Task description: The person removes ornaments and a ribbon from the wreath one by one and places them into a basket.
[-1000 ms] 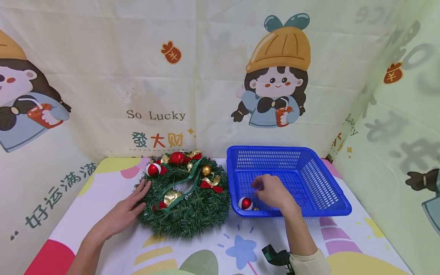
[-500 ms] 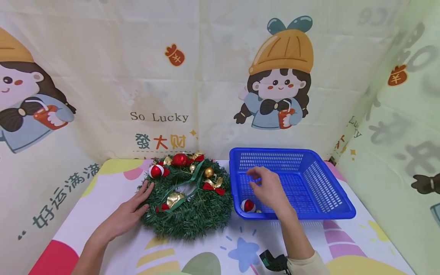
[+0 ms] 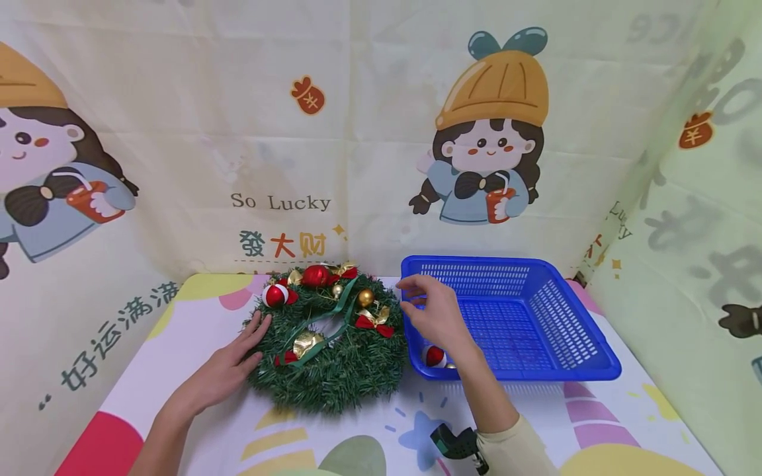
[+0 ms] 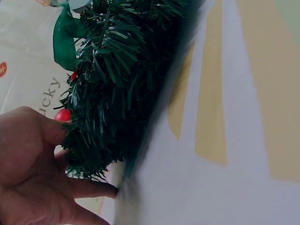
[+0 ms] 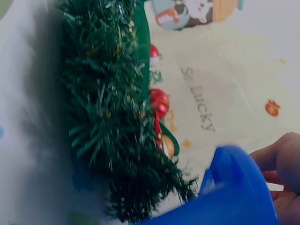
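A green Christmas wreath (image 3: 333, 383) lies on the table, trimmed with red and gold baubles, red-and-gold bows and a green ribbon (image 3: 309, 350). My left hand (image 3: 223, 370) rests against its left side with fingers extended; the left wrist view shows that hand's fingers (image 4: 93, 188) at the needles. Beside the wreath is a blue plastic basket (image 3: 512, 370). Over its left rim hovers my right hand (image 3: 437, 314), fingers bent and thumb near the index finger; whether something small is between them is hidden. In the basket's near left corner sits a red-and-white bauble (image 3: 435, 357).
A small gold bauble (image 3: 450, 365) shows beside the red-and-white one. Under everything is a table with a printed cloth (image 3: 196, 436). A patterned fabric backdrop (image 3: 363, 132) rises behind the table. A black device (image 3: 455, 441) is on the right wrist.
My right hand has come up from inside the basket and moved left to its rim, close to the wreath. The left hand stays against the wreath. The head view has shifted slightly.
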`<state>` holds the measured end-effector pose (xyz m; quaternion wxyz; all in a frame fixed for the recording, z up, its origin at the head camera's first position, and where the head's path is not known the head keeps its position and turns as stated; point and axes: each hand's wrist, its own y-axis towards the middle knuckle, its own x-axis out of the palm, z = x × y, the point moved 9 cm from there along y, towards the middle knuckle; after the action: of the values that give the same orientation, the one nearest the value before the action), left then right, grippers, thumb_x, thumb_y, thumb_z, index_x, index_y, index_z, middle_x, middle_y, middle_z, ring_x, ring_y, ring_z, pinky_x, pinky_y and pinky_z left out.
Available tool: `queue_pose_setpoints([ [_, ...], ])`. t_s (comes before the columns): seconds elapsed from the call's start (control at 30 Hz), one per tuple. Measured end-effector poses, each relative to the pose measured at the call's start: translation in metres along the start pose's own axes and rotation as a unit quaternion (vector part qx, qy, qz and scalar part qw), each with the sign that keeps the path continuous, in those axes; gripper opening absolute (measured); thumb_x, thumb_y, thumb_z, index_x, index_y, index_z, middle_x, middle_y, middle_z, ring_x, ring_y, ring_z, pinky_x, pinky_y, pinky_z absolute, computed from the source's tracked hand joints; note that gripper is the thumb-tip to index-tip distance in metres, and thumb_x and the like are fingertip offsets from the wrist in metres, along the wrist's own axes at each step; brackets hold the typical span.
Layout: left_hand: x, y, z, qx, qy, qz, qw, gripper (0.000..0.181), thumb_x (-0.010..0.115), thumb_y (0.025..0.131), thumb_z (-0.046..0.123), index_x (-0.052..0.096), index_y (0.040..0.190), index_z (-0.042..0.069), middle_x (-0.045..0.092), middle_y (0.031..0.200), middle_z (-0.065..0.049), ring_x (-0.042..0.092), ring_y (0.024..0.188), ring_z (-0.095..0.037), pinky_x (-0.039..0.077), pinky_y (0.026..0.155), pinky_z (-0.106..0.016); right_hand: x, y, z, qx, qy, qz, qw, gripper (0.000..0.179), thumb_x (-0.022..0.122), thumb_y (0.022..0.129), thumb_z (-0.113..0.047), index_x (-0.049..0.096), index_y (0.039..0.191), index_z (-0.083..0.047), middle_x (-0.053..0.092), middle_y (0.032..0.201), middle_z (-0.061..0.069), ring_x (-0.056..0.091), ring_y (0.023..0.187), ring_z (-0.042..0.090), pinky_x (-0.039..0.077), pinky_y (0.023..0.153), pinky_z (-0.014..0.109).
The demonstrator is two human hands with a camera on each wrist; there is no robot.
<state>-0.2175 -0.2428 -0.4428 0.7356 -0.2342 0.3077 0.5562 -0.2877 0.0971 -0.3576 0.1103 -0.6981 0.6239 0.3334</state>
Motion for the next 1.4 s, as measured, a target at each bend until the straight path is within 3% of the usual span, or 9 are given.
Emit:
queue_pose_setpoints([
  [0.23, 0.0, -0.001, 0.0, -0.003, 0.001, 0.0, 1.0, 0.067, 0.052, 0.109, 0.017, 0.02, 0.168, 0.015, 0.004, 0.175, -0.018, 0.013, 0.154, -0.057, 0.021, 0.116, -0.077, 0.023, 0.012, -0.007, 0.035, 0.006, -0.045, 0.9983, 0.028, 0.075, 0.093, -0.004, 0.073, 0.122, -0.006, 0.073, 0.121, 0.016, 0.072, 0.109, 0.031, 0.06, 0.094, 0.046],
  [0.53, 0.001, 0.0, 0.002, -0.003, -0.004, 0.001, 1.0, 0.066, 0.052, 0.109, 0.015, 0.021, 0.168, 0.015, 0.004, 0.175, -0.018, 0.012, 0.155, -0.056, 0.021, 0.117, -0.076, 0.043, 0.03, -0.008, 0.048, 0.013, -0.099, 0.9938, 0.031, 0.075, 0.094, -0.007, 0.073, 0.125, -0.007, 0.073, 0.124, 0.015, 0.069, 0.114, 0.032, 0.059, 0.091, 0.047],
  [0.77, 0.0, 0.0, 0.001, -0.002, 0.002, 0.004, 1.0, 0.066, 0.052, 0.109, 0.015, 0.021, 0.168, 0.016, 0.005, 0.175, -0.018, 0.013, 0.154, -0.056, 0.02, 0.117, -0.076, 0.053, 0.039, -0.008, 0.069, 0.005, -0.111, 0.9914, 0.031, 0.076, 0.094, -0.007, 0.073, 0.124, -0.006, 0.073, 0.124, 0.014, 0.069, 0.115, 0.032, 0.059, 0.093, 0.046],
  [1.1, -0.001, 0.0, 0.001, 0.0, 0.003, 0.001, 1.0, 0.067, 0.052, 0.109, 0.016, 0.021, 0.168, 0.014, 0.005, 0.175, -0.018, 0.014, 0.154, -0.057, 0.022, 0.116, -0.076, 0.066, 0.051, -0.007, 0.084, -0.048, -0.128, 0.9871, 0.029, 0.077, 0.093, -0.01, 0.073, 0.121, -0.005, 0.073, 0.12, 0.015, 0.067, 0.113, 0.032, 0.058, 0.092, 0.045],
  [1.4, -0.001, -0.001, 0.004, 0.009, 0.005, 0.008, 0.9999, 0.066, 0.053, 0.109, 0.016, 0.023, 0.167, 0.012, 0.009, 0.174, -0.021, 0.017, 0.153, -0.057, 0.026, 0.115, -0.074, 0.077, 0.06, -0.004, 0.093, -0.085, -0.146, 0.9813, 0.025, 0.078, 0.091, -0.009, 0.074, 0.116, -0.006, 0.075, 0.111, 0.011, 0.068, 0.105, 0.028, 0.059, 0.083, 0.039],
])
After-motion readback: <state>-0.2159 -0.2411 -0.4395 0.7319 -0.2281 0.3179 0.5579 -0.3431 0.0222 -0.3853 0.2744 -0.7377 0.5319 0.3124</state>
